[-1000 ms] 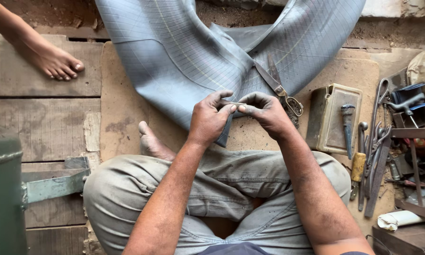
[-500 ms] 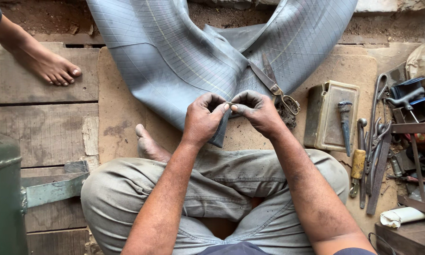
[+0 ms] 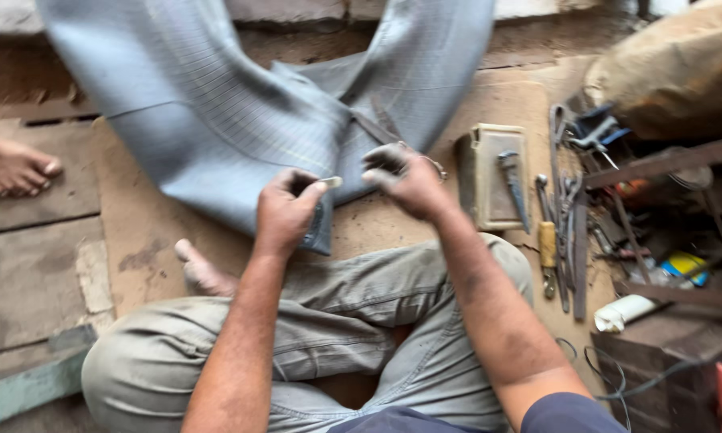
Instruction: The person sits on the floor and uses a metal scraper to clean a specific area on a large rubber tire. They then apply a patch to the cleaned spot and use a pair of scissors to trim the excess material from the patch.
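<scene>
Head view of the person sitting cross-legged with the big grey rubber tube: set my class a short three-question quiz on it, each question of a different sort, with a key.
1. True or false: the left hand pinches a small pale piece between thumb and finger.
2. What lies on top of the olive metal box?
A) a wrench
B) a cup
C) a brush
3. Fill in: the grey rubber tube lies on a brown ____ in front of the person's knees.

Key:
1. True; the right hand is just beside it, apart.
2. A, the wrench.
3. Board.
</scene>
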